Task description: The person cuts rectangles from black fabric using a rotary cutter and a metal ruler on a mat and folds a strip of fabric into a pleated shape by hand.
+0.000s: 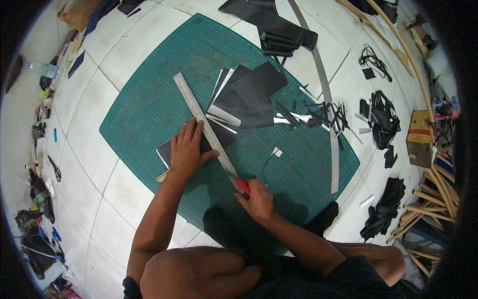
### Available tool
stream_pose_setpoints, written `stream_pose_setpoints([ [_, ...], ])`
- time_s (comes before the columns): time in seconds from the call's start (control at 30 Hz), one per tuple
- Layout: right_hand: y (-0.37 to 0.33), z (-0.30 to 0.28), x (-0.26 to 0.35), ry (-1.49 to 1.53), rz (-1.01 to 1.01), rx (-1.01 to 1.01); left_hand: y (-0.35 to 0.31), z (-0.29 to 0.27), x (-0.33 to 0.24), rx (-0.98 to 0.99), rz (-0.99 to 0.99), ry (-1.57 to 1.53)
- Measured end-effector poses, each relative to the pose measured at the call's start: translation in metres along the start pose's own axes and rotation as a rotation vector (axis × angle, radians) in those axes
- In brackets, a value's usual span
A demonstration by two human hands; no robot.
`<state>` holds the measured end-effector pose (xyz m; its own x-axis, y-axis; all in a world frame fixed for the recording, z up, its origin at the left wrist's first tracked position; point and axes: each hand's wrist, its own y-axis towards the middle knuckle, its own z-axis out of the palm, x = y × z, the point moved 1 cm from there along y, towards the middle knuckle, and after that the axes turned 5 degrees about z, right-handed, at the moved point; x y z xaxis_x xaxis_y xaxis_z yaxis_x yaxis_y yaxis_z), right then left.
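My left hand [187, 151] lies flat with its fingers stretched, pressing on the metal ruler [188, 98] and on a black sheet [164, 151] with a white edge beneath it. The ruler runs slantwise over the green cutting mat [144, 94]. At its near end my right hand [259, 202] grips a red and black utility knife [242, 186]; the blade tip cannot be made out. Beyond the ruler, black sheets with white undersides [259, 89] lie fanned out. Thin black and white offcuts [328, 114] are heaped to their right.
A long grey strip [334, 164] bends along the mat's right side. Folded black material [284, 37] lies at the far edge. On the right floor are black bundles [383, 209], a yellowish box [420, 139] and tan rods [430, 199]. Scissors [55, 168] lie on the left tiles.
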<state>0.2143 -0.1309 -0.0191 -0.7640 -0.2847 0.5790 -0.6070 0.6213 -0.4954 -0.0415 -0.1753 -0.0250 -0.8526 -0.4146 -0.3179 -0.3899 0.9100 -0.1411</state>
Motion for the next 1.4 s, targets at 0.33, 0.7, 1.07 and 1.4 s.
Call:
stream_pose_setpoints([
  [0.33,0.003,-0.001,-0.005,0.0,-0.058,-0.046,0.002,-0.008,0.007,-0.018,0.06,-0.077],
  [0.7,0.003,-0.018,-0.005,0.191,0.057,-0.085,0.003,-0.01,0.008,-0.034,0.071,-0.113],
  [1.07,0.017,-0.028,-0.028,0.297,-0.063,-0.246,-0.003,-0.002,0.012,-0.096,0.049,-0.108],
  [1.4,0.021,-0.03,-0.037,0.252,-0.057,-0.267,-0.007,-0.001,0.012,-0.011,0.027,-0.088],
])
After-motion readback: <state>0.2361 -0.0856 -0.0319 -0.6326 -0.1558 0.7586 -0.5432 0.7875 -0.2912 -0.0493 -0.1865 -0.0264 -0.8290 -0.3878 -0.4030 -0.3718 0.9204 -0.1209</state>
